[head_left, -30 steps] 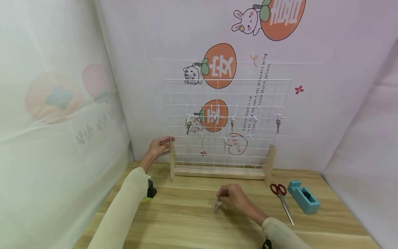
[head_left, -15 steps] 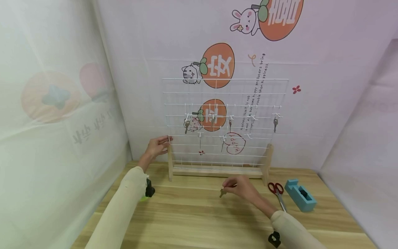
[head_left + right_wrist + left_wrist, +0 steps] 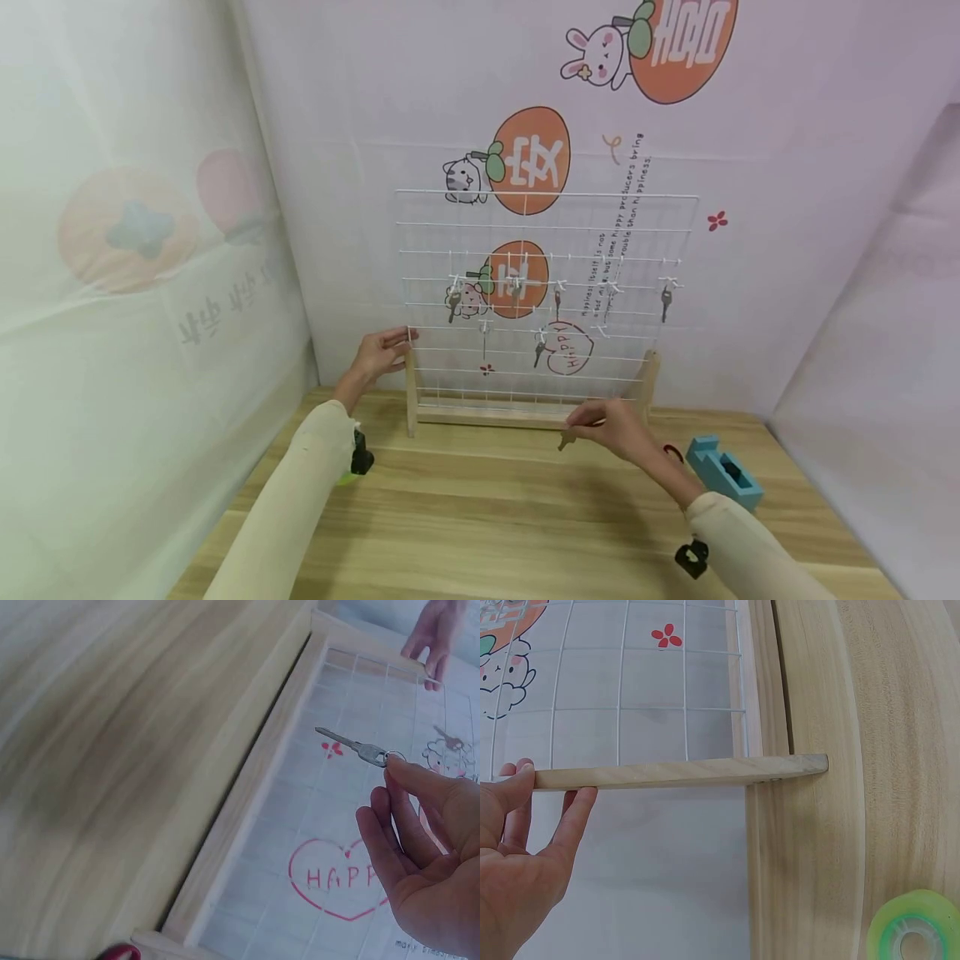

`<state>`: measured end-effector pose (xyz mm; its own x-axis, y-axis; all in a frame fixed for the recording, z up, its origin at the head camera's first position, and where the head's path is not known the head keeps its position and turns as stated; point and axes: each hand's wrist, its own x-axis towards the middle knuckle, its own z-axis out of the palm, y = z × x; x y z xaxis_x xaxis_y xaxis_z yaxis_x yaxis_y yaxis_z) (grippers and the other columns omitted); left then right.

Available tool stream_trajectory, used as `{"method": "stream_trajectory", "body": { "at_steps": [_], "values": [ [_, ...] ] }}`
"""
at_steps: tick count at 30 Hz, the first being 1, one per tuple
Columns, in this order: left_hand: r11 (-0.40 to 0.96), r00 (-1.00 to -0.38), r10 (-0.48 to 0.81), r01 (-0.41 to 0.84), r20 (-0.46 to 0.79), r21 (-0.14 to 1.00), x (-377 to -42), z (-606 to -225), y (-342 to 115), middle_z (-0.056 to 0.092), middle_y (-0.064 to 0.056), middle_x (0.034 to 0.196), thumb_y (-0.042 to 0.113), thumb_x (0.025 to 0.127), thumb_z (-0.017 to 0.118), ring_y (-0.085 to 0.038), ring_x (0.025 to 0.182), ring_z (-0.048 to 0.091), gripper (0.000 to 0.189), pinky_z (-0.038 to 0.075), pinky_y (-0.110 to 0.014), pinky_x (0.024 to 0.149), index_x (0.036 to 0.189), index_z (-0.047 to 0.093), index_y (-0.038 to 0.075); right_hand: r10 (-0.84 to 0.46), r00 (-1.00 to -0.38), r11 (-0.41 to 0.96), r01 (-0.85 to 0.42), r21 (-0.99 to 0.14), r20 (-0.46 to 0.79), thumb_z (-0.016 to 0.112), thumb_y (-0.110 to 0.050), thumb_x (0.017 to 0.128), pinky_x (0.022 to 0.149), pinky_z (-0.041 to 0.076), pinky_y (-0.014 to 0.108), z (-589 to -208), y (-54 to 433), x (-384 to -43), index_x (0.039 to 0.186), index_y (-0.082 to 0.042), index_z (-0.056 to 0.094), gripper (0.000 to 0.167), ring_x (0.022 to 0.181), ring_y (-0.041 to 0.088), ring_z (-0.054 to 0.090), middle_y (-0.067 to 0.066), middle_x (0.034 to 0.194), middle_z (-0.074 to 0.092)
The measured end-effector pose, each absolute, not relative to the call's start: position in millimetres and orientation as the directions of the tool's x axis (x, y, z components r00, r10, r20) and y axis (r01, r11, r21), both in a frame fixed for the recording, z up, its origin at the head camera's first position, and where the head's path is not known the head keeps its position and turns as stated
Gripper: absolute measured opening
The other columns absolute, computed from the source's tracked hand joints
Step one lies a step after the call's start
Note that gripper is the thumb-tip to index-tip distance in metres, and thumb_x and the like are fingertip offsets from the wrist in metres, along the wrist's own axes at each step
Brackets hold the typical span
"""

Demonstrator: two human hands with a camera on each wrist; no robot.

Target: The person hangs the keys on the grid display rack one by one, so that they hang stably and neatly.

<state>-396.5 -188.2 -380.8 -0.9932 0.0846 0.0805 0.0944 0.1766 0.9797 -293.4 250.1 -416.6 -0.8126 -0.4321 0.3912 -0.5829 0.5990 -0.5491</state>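
Observation:
My left hand [image 3: 375, 357] grips the left wooden post [image 3: 667, 772] of a white wire grid rack [image 3: 525, 333], thumb and fingers near the post's top. Between thumb and fingertip, my right hand [image 3: 622, 429] pinches a metal key [image 3: 367, 752] by its small ring. The key points away from the hand, in front of the rack's right half and close to its wooden base bar [image 3: 487, 414]. White hooks [image 3: 615, 287] are fixed to the grid, and from several of them hang keys, among them a left key [image 3: 454, 307], a right key [image 3: 666, 305] and a lower key [image 3: 539, 353].
A teal tape dispenser [image 3: 723, 473] stands at the right on the wooden table [image 3: 450, 517]. Beside it, scissors with red handles [image 3: 672, 452] are mostly hidden by the right forearm. A green tape roll [image 3: 919, 926] lies near the left wrist. White printed cloth [image 3: 337, 125] encloses the table.
My right hand has raised the key from low over the table and carried it right and toward the rack. The forearm now covers most of the scissors. My left hand stays on the post.

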Motion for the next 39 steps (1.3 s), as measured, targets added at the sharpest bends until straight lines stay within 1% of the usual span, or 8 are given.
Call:
{"method": "stream_trajectory", "body": {
  "at_steps": [6,8,14,18,23,27,34,39],
  "values": [
    [0.188,-0.994,0.079,0.093,0.079,0.978,-397.1,-380.9,-188.5,0.055,-0.015,0.152,0.005,0.107,0.058,-0.033,0.140,0.052,0.042,0.052,-0.050,0.106,0.149,0.056,0.005,-0.423,-0.783,0.581,-0.621,-0.527,0.456,0.083,0.001,0.086,0.069,0.064,0.027,-407.8,255.9,-298.6,0.093,-0.003,0.081,0.009,0.078,0.018,0.076,0.006,0.087,0.079],
    [0.193,-0.994,0.075,0.092,0.079,0.977,-397.2,-380.8,-188.1,0.055,-0.015,0.152,0.005,0.107,0.058,-0.033,0.140,0.053,0.042,0.053,-0.050,0.106,0.148,0.056,0.005,-0.414,-0.780,0.572,-0.624,-0.532,0.469,0.083,0.002,0.085,0.068,0.064,0.028,-404.2,257.6,-300.3,0.092,-0.003,0.080,0.009,0.078,0.017,0.076,0.006,0.086,0.079],
    [0.201,-0.994,0.068,0.093,0.081,0.975,-397.1,-379.5,-185.0,0.055,-0.015,0.151,0.004,0.106,0.058,-0.033,0.140,0.053,0.042,0.053,-0.050,0.105,0.149,0.056,0.004,-0.376,-0.797,0.589,-0.599,-0.542,0.472,0.083,0.001,0.086,0.070,0.062,0.024,-383.6,266.8,-300.4,0.094,-0.005,0.080,0.010,0.079,0.018,0.076,0.004,0.089,0.079],
    [0.201,-0.994,0.069,0.093,0.080,0.975,-396.9,-379.2,-184.5,0.055,-0.015,0.151,0.005,0.107,0.058,-0.033,0.140,0.052,0.043,0.052,-0.051,0.106,0.150,0.055,0.004,-0.334,-0.831,0.624,-0.549,-0.556,0.445,0.082,-0.003,0.088,0.068,0.062,0.022,-364.3,274.3,-299.8,0.097,-0.005,0.080,0.009,0.081,0.021,0.076,0.006,0.091,0.079],
    [0.200,-0.994,0.071,0.095,0.082,0.975,-397.0,-379.9,-185.9,0.054,-0.016,0.152,0.005,0.107,0.057,-0.034,0.141,0.051,0.043,0.050,-0.053,0.108,0.150,0.054,0.004,-0.273,-0.868,0.673,-0.481,-0.562,0.415,0.083,-0.007,0.089,0.065,0.061,0.021,-347.9,282.4,-302.6,0.097,-0.010,0.081,0.008,0.083,0.021,0.076,0.006,0.093,0.080],
    [0.197,-0.995,0.070,0.089,0.077,0.976,-396.2,-380.3,-186.5,0.054,-0.017,0.152,0.004,0.107,0.057,-0.033,0.141,0.051,0.043,0.051,-0.052,0.108,0.150,0.054,0.004,-0.254,-0.865,0.692,-0.475,-0.543,0.434,0.083,-0.009,0.090,0.068,0.060,0.019,-337.5,286.9,-306.0,0.097,-0.011,0.082,0.008,0.085,0.022,0.076,0.006,0.094,0.080],
    [0.200,-0.995,0.069,0.082,0.069,0.976,-394.4,-380.0,-186.6,0.054,-0.016,0.152,0.004,0.107,0.057,-0.033,0.141,0.051,0.042,0.051,-0.051,0.107,0.149,0.055,0.004,-0.228,-0.855,0.706,-0.474,-0.526,0.466,0.082,-0.010,0.091,0.068,0.057,0.016,-320.2,292.9,-313.9,0.102,-0.007,0.081,0.011,0.088,0.029,0.077,0.011,0.097,0.080],
    [0.186,-0.994,0.073,0.094,0.081,0.978,-394.3,-379.9,-187.0,0.055,-0.017,0.151,0.004,0.107,0.057,-0.034,0.141,0.051,0.042,0.050,-0.054,0.108,0.149,0.055,0.003,-0.197,-0.860,0.723,-0.452,-0.523,0.470,0.082,-0.013,0.092,0.070,0.057,0.018,-311.7,295.4,-317.9,0.105,-0.006,0.080,0.015,0.090,0.030,0.076,0.013,0.098,0.079]
  ]
}}
